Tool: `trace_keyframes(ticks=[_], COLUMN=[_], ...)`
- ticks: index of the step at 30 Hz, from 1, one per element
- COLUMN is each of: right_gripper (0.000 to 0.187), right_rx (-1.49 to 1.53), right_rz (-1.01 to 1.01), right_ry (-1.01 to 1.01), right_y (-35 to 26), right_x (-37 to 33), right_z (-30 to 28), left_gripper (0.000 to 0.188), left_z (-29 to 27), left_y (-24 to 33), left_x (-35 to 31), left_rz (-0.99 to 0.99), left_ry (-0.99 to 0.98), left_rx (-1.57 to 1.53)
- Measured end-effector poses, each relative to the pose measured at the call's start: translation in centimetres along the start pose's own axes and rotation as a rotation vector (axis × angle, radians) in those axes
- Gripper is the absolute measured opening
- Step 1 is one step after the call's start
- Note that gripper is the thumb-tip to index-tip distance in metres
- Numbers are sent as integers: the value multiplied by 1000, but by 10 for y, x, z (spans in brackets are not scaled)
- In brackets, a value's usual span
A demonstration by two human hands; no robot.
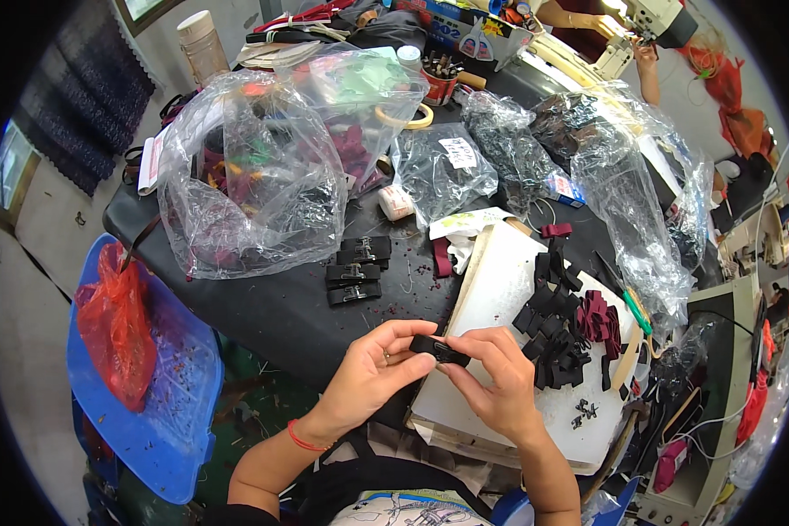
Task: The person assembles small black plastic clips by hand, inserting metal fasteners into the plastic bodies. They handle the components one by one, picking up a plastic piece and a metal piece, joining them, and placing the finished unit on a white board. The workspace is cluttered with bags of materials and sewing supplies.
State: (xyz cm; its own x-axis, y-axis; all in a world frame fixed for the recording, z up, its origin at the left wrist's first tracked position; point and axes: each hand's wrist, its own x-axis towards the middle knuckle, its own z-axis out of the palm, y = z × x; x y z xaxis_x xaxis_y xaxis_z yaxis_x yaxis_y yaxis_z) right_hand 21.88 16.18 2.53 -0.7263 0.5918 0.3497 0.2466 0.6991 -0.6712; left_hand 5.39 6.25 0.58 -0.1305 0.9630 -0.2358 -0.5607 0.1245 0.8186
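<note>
Over the white board's (491, 285) left edge, the left hand (375, 373) and right hand (497, 373) hold a black band (440, 351), fingers clamped on its two ends. Black strips (548, 329) and maroon strips (598, 322) heap up close right; more bands (353, 273) lie ahead on the table (267, 302), where clear bags (254, 184) crowd the far side.

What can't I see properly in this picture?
In the head view:
- Underneath the folded black ribbon: hidden by the ribbon, left hand and right hand.
- What's inside the red plastic bag: blurred by crinkled plastic.
- The co-worker: mostly cut off by the upper edge.
- Small black pieces: too small to name.
</note>
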Motion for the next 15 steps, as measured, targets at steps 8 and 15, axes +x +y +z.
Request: trace_keyframes(ticks=[8,15], right_gripper=[30,18], right_rx=[184,723], right_rz=[234,665], right_ry=[13,53], right_y=[-23,-16], right_x=[5,10], right_z=[5,7], left_gripper=[40,38], left_z=[6,17], left_y=[2,8], left_x=[-1,-7], left_rz=[181,629], left_ry=[79,220], left_rx=[142,902])
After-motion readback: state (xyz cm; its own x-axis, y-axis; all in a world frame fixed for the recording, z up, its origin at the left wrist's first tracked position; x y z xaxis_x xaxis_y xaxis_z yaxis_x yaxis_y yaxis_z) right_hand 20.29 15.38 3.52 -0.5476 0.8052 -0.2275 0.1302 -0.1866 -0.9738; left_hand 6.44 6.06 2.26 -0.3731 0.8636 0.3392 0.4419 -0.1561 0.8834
